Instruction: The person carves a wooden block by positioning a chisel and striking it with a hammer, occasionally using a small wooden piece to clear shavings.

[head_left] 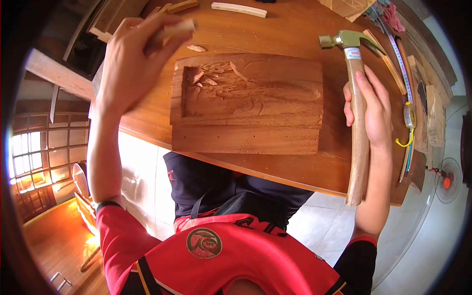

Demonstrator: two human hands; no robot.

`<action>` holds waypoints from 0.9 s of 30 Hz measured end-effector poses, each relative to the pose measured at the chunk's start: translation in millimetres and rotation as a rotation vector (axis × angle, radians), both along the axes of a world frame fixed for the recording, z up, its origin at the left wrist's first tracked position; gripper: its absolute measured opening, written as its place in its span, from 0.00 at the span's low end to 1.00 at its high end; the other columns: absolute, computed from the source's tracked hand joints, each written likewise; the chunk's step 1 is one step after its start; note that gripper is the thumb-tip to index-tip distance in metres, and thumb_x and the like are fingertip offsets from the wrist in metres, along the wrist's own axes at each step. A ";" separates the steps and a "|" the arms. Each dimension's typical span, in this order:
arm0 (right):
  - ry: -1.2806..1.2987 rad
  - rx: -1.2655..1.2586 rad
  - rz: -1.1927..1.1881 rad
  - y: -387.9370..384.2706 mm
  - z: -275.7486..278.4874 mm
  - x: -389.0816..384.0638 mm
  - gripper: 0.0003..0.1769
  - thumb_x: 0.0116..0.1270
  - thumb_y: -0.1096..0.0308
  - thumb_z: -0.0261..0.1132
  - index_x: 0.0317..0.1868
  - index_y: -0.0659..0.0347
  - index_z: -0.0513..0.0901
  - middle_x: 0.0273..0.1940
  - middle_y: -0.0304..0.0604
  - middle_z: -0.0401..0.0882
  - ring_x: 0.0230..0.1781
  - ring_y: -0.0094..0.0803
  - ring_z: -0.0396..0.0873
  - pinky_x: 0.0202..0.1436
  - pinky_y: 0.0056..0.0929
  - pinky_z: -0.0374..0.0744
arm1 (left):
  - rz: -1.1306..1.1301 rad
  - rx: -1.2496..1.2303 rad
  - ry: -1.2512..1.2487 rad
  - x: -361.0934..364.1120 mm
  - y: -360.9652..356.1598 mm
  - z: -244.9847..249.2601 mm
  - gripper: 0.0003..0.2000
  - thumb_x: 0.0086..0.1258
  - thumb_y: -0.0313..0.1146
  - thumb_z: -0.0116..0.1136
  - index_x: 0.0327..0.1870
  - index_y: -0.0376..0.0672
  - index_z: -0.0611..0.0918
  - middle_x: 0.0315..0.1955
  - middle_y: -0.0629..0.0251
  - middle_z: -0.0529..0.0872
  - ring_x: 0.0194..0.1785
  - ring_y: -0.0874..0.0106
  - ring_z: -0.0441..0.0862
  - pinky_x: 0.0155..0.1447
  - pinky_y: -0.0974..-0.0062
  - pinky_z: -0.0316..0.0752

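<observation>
My right hand (374,105) is closed round the wooden handle of a claw hammer (357,91), held to the right of a carved board. The hammer's brass-coloured head points up and away. Raised over the table's left side, my left hand (135,61) grips a short pale wooden piece, perhaps a tool handle (176,29); its other end is hidden by the fingers. Between my hands lies the brown wooden board (280,110), with a roughly chipped recess at its left and curved lines cut into its face. Loose wood chips (209,81) lie in the recess.
A tape measure (408,115) and long thin tools lie along the right of the brown table (290,39). Wood strips, including a pale one (239,9), are at the far side. A fan (446,181) stands beyond the right edge.
</observation>
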State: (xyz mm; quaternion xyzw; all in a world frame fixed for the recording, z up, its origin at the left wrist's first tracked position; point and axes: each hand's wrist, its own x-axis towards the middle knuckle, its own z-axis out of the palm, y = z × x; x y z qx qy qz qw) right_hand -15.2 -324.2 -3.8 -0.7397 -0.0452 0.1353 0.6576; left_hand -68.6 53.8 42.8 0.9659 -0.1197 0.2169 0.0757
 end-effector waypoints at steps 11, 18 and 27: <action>-0.004 0.000 0.044 2.4 -5.4 0.1 0.19 0.84 0.55 0.57 0.59 0.63 0.79 0.27 0.39 0.76 0.15 0.23 0.73 0.16 0.23 0.69 | -0.387 0.054 0.340 -27.8 -26.6 -11.8 0.21 0.55 0.25 0.68 0.52 0.54 0.93 0.31 0.68 0.92 0.36 0.65 0.83 0.55 0.65 0.77; 0.013 0.018 0.078 2.0 -10.2 1.4 0.17 0.84 0.53 0.57 0.52 0.60 0.78 0.27 0.38 0.75 0.15 0.24 0.74 0.16 0.24 0.70 | -0.438 -0.009 0.296 -20.7 -21.0 -19.7 0.15 0.56 0.28 0.71 0.46 0.53 0.93 0.26 0.69 0.88 0.37 0.65 0.83 0.58 0.66 0.76; -0.007 0.025 0.095 -0.9 -14.4 3.5 0.17 0.84 0.53 0.57 0.52 0.61 0.77 0.27 0.38 0.76 0.14 0.24 0.74 0.16 0.25 0.71 | -0.268 0.004 0.047 -45.4 -39.1 -41.3 0.11 0.60 0.28 0.69 0.44 0.50 0.90 0.26 0.69 0.86 0.34 0.63 0.80 0.58 0.64 0.72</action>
